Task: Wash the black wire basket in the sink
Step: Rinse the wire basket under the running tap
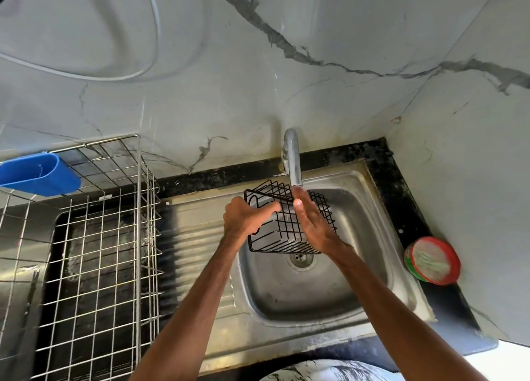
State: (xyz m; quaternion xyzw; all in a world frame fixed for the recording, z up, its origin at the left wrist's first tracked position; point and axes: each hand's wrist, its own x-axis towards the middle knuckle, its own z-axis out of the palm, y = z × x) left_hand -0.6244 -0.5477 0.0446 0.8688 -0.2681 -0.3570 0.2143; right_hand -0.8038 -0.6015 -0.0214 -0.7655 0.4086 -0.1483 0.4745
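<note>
Backdrop: grey-veined marble-look wall [258, 65] above a black speckled counter [397, 176], into which a steel sink [372, 268] with a ribbed drainboard is set.

The black wire basket [279, 232] is held above the basin, tilted, just under the spout of the tap [292, 156] and over the drain [299, 259]. It is not resting on the sink floor.

Left hand [246, 217]: the basket's left end is grasped, with the fingers curled round the end wires and the thumb laid along the upper edge.

Right hand [314, 225]: released and flat, its straight fingers laid against the basket's right side, with the fingertips directly below the spout. Whether water is running cannot be told.

A silver wire dish rack [100, 237] is seen left of the sink, with a blue plastic holder [40, 174] hung on its rim. A red-and-green round tub [433, 260] lies tilted on the counter at the right, against the side wall.
</note>
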